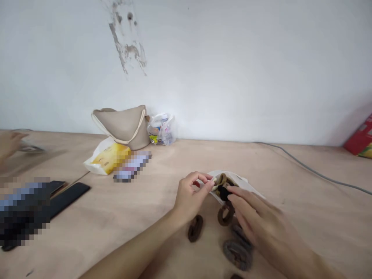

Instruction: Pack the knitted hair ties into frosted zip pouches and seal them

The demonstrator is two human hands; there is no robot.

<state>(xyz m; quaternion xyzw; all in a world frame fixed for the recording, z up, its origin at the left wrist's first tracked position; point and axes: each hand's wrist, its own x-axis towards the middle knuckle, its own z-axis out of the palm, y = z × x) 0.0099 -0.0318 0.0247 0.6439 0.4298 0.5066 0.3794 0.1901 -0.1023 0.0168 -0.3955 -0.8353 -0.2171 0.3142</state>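
Observation:
My left hand (194, 193) is closed in a pinch on a small cream-coloured hair tie (214, 188) at the mouth of a white bag (238, 179). A bit of red shows behind its fingers. The fingertips of my right hand (255, 213) are on a black hair tie (223, 193) in the bag's opening; its thumb is hidden. An olive-brown hair tie (222, 178) lies in the opening too. In front of the bag are a brown hair tie (222, 221), a dark brown one (191, 233) and a grey one (229, 248). Another grey one is partly under my right hand.
A beige bag (122, 122), a clear plastic bag (167, 130), a yellow-and-white packet (109, 157) and a blurred-out phone (132, 167) stand or lie back left. Far left are a black case (71, 195) and another person's hand (8, 145). A grey cable (305, 165) crosses the right.

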